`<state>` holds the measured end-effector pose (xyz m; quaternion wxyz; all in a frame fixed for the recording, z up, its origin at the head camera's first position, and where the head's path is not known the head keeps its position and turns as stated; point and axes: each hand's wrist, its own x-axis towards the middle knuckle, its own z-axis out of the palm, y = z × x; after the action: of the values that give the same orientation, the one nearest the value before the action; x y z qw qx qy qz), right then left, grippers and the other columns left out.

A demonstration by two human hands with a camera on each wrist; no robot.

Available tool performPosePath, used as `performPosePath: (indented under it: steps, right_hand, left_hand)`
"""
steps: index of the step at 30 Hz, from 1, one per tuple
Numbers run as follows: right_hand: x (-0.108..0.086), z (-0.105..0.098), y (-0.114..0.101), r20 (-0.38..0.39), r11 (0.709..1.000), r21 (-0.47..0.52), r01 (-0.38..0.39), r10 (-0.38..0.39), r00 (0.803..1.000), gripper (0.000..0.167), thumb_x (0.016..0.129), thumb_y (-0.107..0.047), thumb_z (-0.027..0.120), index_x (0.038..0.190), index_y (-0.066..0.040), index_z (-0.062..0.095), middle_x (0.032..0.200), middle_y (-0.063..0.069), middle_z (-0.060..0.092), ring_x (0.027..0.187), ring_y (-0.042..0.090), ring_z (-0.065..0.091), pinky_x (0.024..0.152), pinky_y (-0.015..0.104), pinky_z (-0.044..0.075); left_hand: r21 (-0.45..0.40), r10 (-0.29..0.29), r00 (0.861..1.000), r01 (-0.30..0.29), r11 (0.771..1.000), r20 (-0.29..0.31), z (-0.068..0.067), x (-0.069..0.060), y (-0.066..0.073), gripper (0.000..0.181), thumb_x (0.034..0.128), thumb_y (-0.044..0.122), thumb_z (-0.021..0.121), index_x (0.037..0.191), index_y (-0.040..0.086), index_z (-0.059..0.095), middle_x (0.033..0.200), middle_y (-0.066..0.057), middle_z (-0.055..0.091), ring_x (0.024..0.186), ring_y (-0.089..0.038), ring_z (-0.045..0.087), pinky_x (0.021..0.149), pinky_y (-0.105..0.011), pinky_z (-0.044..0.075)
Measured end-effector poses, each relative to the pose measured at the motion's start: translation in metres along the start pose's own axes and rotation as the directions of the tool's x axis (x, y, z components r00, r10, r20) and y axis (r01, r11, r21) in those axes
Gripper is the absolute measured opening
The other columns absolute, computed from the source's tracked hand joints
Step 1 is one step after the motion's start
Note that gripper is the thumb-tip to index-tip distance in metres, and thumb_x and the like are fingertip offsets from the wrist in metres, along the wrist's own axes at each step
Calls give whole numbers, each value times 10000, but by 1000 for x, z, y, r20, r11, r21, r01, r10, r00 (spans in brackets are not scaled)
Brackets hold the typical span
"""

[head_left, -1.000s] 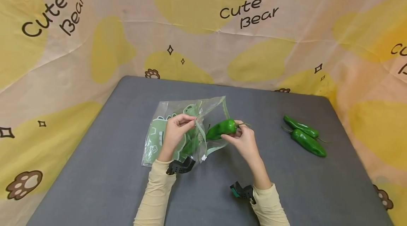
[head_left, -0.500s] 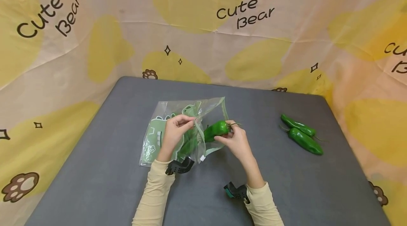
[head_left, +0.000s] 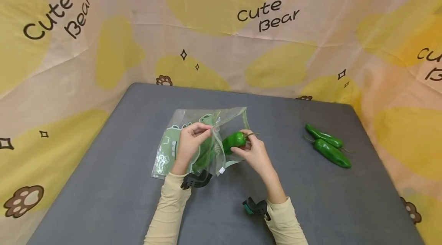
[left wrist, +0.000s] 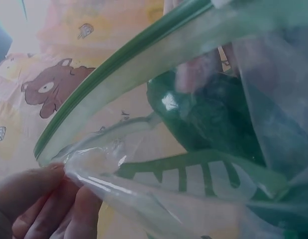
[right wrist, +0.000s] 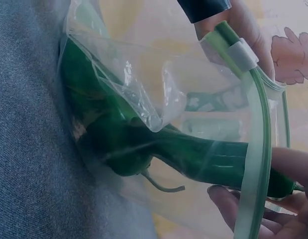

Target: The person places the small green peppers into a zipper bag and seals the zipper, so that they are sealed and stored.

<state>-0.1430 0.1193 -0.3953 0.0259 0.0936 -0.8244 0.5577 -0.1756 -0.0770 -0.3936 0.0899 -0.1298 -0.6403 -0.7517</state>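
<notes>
A clear zip bag (head_left: 167, 153) with a green print and green edging lies at the table's middle, its mouth apart and facing right. My left hand (head_left: 189, 143) pinches the rim of the mouth between thumb and fingers. With my right hand (head_left: 254, 152) I grip a green pepper (head_left: 236, 140) near its stem end; its far end is inside the bag. Another pepper (right wrist: 126, 154), with a curled stem, lies within the bag in the right wrist view. The left wrist view shows the held pepper (left wrist: 208, 112) through the plastic.
On the grey table (head_left: 276, 122), two more green peppers, one behind (head_left: 322, 136) and one in front (head_left: 332, 153), lie side by side at the right. A patterned cloth (head_left: 207, 15) hangs behind and beside the table.
My right hand has moved left with the pepper, which is deeper in the bag's mouth. My left hand keeps its pinch on the rim.
</notes>
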Motion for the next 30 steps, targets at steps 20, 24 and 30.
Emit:
performPosePath:
  steps: [20, 24, 30]
  right_hand:
    - [-1, 0, -11, 51, 993, 89, -73, 68, 996, 410, 781, -34, 682, 1109, 58, 455, 1008, 183, 568, 818, 295, 616, 654, 289, 490]
    - [-3, 1, -21, 64, 992, 91, -91, 85, 994, 374, 780, 3, 670, 1081, 71, 459, 992, 187, 583, 836, 314, 612, 676, 300, 493]
    - [-3, 0, -21, 84, 993, 94, -67, 59, 995, 382, 798, 3, 651, 1123, 84, 466, 1061, 200, 547, 966, 325, 552, 793, 369, 487]
  left_hand:
    - [-21, 43, 999, -43, 999, 16, -1, 1, -2, 86, 774, -168, 573, 851, -203, 560, 807, -275, 606, 675, -108, 612, 658, -247, 526]
    - [-21, 54, 998, -54, 998, 21, 0, 1, -2, 88, 777, -164, 575, 854, -204, 562, 794, -268, 608, 671, -106, 609, 651, -241, 524]
    - [-28, 49, 999, -49, 998, 21, 2, 0, -2, 89, 778, -162, 575, 854, -206, 558, 787, -245, 614, 666, -109, 605, 645, -236, 522]
